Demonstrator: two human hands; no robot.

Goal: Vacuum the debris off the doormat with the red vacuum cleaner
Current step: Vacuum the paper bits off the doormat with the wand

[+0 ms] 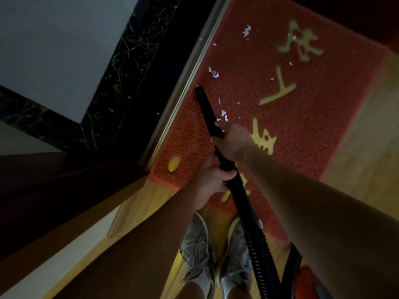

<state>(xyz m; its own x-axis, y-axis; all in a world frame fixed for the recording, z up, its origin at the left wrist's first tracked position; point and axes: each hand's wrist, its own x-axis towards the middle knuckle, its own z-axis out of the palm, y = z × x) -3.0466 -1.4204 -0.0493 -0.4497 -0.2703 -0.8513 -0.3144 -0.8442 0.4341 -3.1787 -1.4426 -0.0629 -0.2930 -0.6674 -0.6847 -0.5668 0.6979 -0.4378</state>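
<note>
Nearest to the person, a small part of the red vacuum cleaner shows at the bottom edge, beside the grey shoes. The ribbed hose rises from there into the black wand. The left hand is wrapped around the wand low down, and the right hand is closed on it a little higher; the two hands are close but not touching.

The wand tip rests on the red doormat, just beside the metal door threshold. White paper scraps lie near the wand, and more scraps lie beyond the tip, so I judge the work is not finished.

The risk is that the tip pushes light scraps sideways into the threshold groove, where suction reaches badly. Also the hose passes close to the shoes and may catch a foot if the person steps forward.
</note>
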